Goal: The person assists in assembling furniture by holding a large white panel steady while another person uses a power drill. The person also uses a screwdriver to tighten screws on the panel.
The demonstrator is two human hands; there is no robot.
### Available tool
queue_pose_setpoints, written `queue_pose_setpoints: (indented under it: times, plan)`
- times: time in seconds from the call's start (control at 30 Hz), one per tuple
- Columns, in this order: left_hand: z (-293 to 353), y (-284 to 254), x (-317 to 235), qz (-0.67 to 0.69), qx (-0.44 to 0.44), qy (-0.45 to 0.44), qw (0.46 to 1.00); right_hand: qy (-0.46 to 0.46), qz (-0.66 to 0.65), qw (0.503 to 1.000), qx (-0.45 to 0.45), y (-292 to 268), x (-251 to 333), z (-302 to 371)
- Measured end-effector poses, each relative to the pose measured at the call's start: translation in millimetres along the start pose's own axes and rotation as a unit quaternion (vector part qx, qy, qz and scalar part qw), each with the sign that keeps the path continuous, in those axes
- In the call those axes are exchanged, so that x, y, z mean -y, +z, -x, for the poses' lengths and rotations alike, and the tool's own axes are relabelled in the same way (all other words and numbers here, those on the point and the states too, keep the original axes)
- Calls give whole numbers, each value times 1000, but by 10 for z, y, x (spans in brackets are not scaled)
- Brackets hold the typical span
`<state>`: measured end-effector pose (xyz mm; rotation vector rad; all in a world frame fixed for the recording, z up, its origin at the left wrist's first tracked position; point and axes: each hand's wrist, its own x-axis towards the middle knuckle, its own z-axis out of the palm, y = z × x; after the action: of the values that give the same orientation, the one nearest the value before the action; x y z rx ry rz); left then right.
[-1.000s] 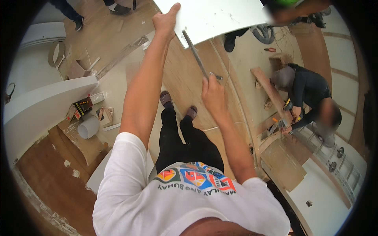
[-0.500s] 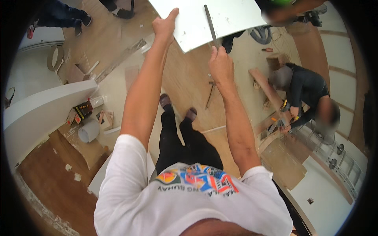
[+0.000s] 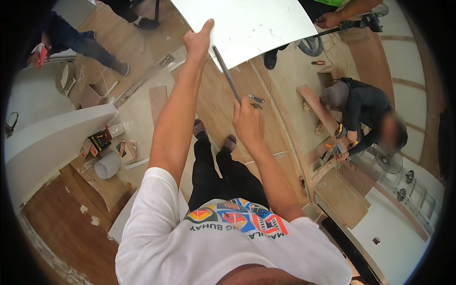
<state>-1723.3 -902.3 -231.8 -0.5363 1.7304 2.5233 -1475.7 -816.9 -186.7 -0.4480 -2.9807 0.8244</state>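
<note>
Right hand [image 3: 248,121] around file [image 3: 226,72], under panel [image 3: 247,23]

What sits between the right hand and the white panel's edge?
In the head view, only the long flat metal file bridges it: gripped by the right hand, its far end meets the white panel.

White panel and metal file, held overhead

A large, smooth white panel [image 3: 247,23] tilts across the top of view, its lower edge curved. A long, thin grey metal file [image 3: 227,75] slants against that edge, upper tip touching the panel.
</note>
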Motion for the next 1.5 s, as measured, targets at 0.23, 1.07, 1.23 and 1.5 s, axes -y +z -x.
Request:
queue_pose_setpoints:
  times: [0.23,1.07,1.23,1.5]
  plan:
    - [47,106,-103,15,5,-32,999,-2,29,998,-52,33,-30,5]
    - [-37,69,27,-11,4,-20,1000,83,-44,995,-15,-164,-109,-501]
    - [127,123,-87,38,11,-38,999,25,21,996,-80,-29,-218,-183]
    - [-26,128,-18,-48,-8,-43,998,99,-11,994,-36,-202,-273,-656]
